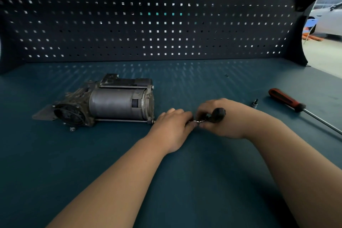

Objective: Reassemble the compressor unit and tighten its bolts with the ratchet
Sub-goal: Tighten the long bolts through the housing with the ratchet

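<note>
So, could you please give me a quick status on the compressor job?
Right hand grips ratchet handle; left hand pinches its metal end. Compressor on its side, just left of hands. Screwdriver, socket off right, nothing in the way.

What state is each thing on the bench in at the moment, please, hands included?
compressor unit: lying on its side on the bench.
ratchet: held in both hands, just right of the compressor unit.
left hand: fingers curled, pinching the ratchet's metal end.
right hand: gripping the ratchet's black handle.
screwdriver: lying flat, untouched, far right.
socket: standing upright, apart from the screwdriver.
</note>
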A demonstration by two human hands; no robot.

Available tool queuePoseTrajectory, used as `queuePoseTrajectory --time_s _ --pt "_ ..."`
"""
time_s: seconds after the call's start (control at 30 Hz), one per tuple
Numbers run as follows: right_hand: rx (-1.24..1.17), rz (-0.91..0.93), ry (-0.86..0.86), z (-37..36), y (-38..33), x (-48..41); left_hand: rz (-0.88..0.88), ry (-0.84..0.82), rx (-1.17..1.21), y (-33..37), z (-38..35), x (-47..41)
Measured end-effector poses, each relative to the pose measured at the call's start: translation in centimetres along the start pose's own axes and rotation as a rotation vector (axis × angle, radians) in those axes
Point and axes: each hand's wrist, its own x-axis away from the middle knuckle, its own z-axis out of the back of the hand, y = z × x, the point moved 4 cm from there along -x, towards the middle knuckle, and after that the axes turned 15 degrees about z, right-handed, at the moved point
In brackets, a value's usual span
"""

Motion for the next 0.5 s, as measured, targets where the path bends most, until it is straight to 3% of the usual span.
queuePoseTrajectory --time_s 0.2,0.33,0.5 --pt "-0.105 -0.073 0.035 -0.4 1.1 0.2 0.022 0.019 -0.044 0.1 -0.2 -0.3" --pt "-0.428 -0.271 0.290 -1.5 2.7 -0.4 0.029 -0.002 -0.048 0.1 -0.4 -0.3" --pt "-0.449 -0.502 0.272 -2.5 3.8 -1.8 0.021 0.052 0.050 -0.1 -0.1 0.0"
